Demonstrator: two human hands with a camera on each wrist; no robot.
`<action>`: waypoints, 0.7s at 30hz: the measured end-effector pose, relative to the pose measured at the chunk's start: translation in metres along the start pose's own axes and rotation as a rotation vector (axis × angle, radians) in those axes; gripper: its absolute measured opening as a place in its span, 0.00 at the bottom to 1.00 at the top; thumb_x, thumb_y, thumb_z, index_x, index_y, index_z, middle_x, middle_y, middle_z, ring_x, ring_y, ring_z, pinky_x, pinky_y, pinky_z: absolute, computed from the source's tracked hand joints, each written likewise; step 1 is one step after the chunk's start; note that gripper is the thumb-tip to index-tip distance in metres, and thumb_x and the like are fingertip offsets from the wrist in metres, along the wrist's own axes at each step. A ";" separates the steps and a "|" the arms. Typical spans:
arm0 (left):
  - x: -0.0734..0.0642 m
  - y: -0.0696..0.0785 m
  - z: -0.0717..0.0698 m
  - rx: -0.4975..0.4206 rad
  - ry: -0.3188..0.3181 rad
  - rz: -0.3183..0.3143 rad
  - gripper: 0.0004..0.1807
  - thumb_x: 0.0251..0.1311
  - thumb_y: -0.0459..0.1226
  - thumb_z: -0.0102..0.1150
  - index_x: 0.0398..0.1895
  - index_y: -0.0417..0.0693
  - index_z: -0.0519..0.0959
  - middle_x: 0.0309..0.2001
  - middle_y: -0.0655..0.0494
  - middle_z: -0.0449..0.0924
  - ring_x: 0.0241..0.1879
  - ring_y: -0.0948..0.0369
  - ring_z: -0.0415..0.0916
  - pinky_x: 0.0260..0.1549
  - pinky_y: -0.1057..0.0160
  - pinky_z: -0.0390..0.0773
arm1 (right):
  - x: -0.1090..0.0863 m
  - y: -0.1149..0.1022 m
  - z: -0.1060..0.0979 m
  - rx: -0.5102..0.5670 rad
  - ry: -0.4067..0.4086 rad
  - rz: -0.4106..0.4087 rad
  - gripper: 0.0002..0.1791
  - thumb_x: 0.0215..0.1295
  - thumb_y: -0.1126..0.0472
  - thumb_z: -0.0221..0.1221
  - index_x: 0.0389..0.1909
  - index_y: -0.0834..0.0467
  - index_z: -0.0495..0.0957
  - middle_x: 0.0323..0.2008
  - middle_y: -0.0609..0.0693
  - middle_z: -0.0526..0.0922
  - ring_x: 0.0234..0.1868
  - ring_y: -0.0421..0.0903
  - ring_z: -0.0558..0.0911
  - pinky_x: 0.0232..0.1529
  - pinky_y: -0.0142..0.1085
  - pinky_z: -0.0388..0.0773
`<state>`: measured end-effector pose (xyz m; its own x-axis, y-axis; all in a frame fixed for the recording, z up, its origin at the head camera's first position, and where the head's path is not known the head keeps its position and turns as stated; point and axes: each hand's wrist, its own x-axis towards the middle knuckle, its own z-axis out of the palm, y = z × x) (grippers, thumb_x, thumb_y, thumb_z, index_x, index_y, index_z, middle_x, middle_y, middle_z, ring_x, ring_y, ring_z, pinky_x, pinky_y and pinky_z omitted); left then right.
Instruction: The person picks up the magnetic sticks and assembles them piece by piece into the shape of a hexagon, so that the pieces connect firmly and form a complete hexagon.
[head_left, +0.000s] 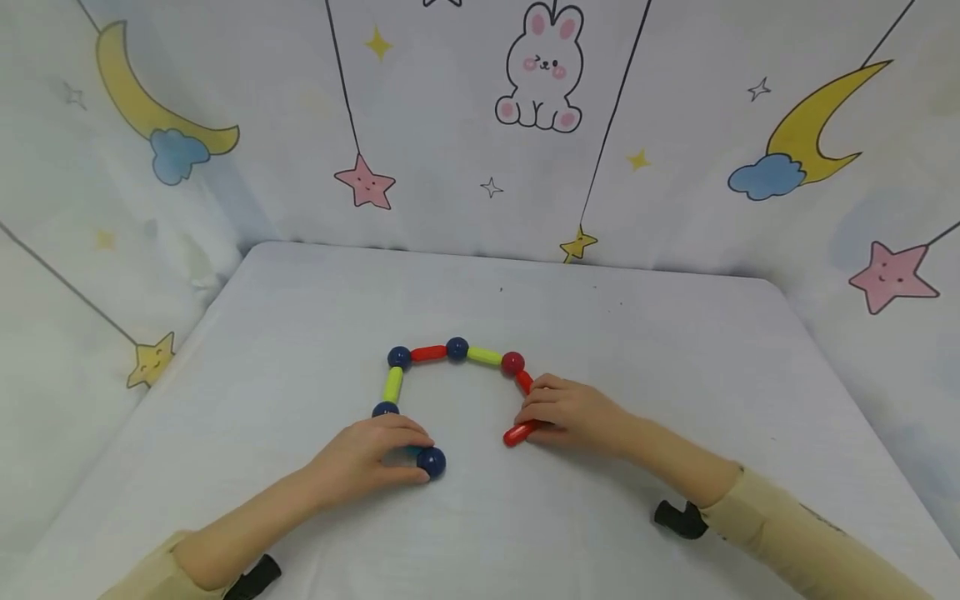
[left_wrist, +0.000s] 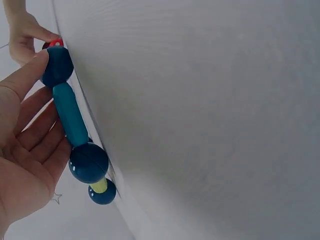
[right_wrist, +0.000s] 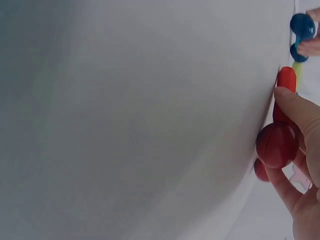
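An open ring of toy building rods and balls lies on the white table. My left hand (head_left: 367,457) grips its left end, thumb on the dark blue end ball (head_left: 431,462) and fingers along a teal rod (left_wrist: 70,114). My right hand (head_left: 566,414) pinches the red end rod (head_left: 521,433) at the other end; a red ball (right_wrist: 277,145) joins that rod, under the palm. A gap separates the blue end ball from the red rod's tip. Between the hands, the far side runs through a yellow-green rod (head_left: 393,384), a red rod (head_left: 429,353) and another red ball (head_left: 513,363).
The white table (head_left: 637,350) reaches back to a patterned cloth backdrop (head_left: 450,125) with moons, stars and a rabbit. Black wrist-worn pieces (head_left: 681,520) show beneath both forearms, close to the cream sleeves (head_left: 795,525).
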<state>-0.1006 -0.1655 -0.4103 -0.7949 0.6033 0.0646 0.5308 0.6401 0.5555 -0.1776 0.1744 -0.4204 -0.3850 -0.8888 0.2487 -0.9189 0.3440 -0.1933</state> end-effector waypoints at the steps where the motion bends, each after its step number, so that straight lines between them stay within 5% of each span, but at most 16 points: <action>1: 0.001 0.001 0.001 0.007 0.004 -0.005 0.19 0.57 0.50 0.68 0.49 0.54 0.84 0.47 0.65 0.80 0.49 0.63 0.77 0.47 0.57 0.78 | 0.002 -0.003 0.001 0.006 -0.012 0.006 0.17 0.54 0.57 0.72 0.46 0.50 0.84 0.42 0.42 0.83 0.50 0.43 0.75 0.47 0.32 0.78; 7: 0.007 0.010 0.008 0.040 0.048 0.000 0.19 0.57 0.51 0.67 0.47 0.52 0.84 0.46 0.65 0.81 0.48 0.64 0.78 0.45 0.58 0.78 | 0.016 -0.020 0.005 0.034 -0.055 0.034 0.16 0.56 0.53 0.71 0.46 0.49 0.83 0.40 0.41 0.83 0.48 0.41 0.75 0.45 0.28 0.77; 21: 0.020 0.021 0.019 0.052 0.074 -0.021 0.19 0.55 0.51 0.69 0.45 0.51 0.85 0.42 0.63 0.84 0.42 0.67 0.80 0.39 0.64 0.80 | 0.027 -0.034 0.013 0.020 -0.014 0.031 0.13 0.57 0.52 0.70 0.43 0.49 0.83 0.37 0.40 0.81 0.43 0.38 0.73 0.43 0.27 0.74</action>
<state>-0.0996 -0.1311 -0.4134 -0.8248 0.5536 0.1152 0.5265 0.6774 0.5138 -0.1554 0.1352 -0.4193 -0.4115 -0.8822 0.2290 -0.9047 0.3650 -0.2197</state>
